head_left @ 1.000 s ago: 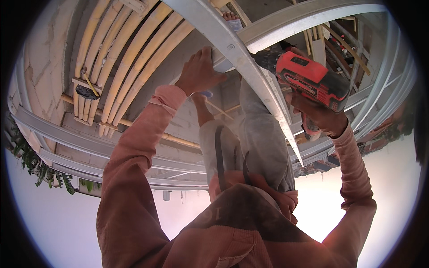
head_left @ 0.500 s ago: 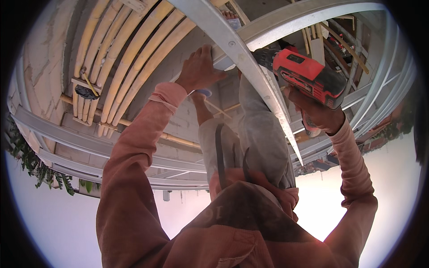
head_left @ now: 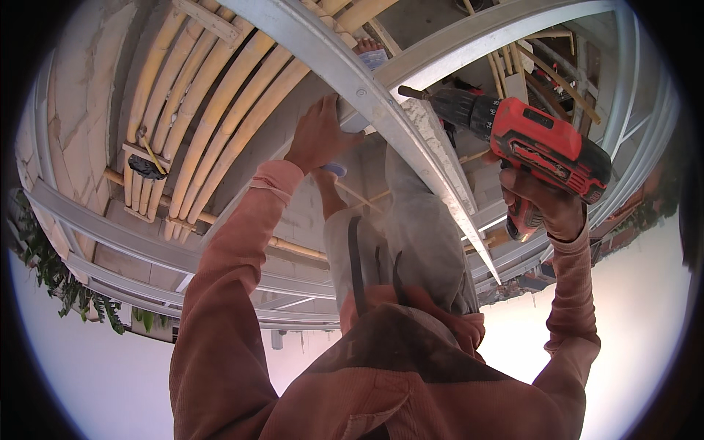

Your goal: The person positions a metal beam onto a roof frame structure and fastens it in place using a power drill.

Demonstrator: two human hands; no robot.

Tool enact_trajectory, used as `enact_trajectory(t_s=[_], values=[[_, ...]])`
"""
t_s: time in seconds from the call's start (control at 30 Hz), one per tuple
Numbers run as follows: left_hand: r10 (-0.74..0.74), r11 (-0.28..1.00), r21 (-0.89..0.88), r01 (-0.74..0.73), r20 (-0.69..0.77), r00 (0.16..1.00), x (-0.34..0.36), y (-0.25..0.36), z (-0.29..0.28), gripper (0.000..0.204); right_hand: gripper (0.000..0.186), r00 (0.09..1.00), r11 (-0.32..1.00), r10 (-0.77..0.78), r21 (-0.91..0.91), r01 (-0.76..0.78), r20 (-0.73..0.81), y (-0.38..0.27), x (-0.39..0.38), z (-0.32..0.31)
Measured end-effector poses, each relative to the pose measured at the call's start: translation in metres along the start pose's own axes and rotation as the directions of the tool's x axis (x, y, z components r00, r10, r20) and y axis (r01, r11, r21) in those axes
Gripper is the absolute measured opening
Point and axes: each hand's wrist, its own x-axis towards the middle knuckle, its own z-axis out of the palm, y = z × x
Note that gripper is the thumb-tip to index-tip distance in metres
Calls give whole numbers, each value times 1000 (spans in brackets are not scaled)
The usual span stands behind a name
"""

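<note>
A red and black cordless drill (head_left: 546, 139) is in my right hand (head_left: 546, 198), fingers wrapped round its handle. Its bit points left, toward a long silver metal channel (head_left: 361, 92) crossing diagonally in front of me, and a gap shows between the tip and that channel. Another metal channel (head_left: 484, 45) meets it from the upper right. My left hand (head_left: 323, 132) grips a piece of channel just left of the crossing, thumb pointing right; part of its fingers is hidden behind the metal.
Bamboo poles (head_left: 242, 95) run along the left, beside a rough block wall (head_left: 73, 110). Below are my legs (head_left: 425, 227) and a foot in a blue sandal (head_left: 334, 169). Another person's foot (head_left: 368, 46) shows at the top. Metal rails (head_left: 117, 227) curve round, with plants (head_left: 55, 271) beyond.
My right hand has drawn the drill to the right, away from the diagonal channel, so its bit now shows. My left hand keeps its place on the metal. The view has shifted slightly.
</note>
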Motion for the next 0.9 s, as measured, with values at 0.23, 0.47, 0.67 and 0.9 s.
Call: enact_trajectory(t_s=[0.23, 0.47, 0.67, 0.9], values=[[117, 993, 22, -118, -392, 913, -75, 65, -34, 80, 43, 984, 932, -176, 324, 160, 21, 51, -28, 6], [-382, -666, -685, -294, -25, 924, -92, 181, -53, 52, 32, 985, 908, -105, 417, 38, 139, 54, -36, 87], [-435, -741, -548, -388, -48, 899, -91, 150, -47, 32, 14, 960, 976, -67, 217, 7, 271, 43, -32, 124], [-559, -627, -656, -419, 6, 829, -92, 141, -48, 43, 18, 985, 994, -53, 99, 37, 161, 60, -27, 150]])
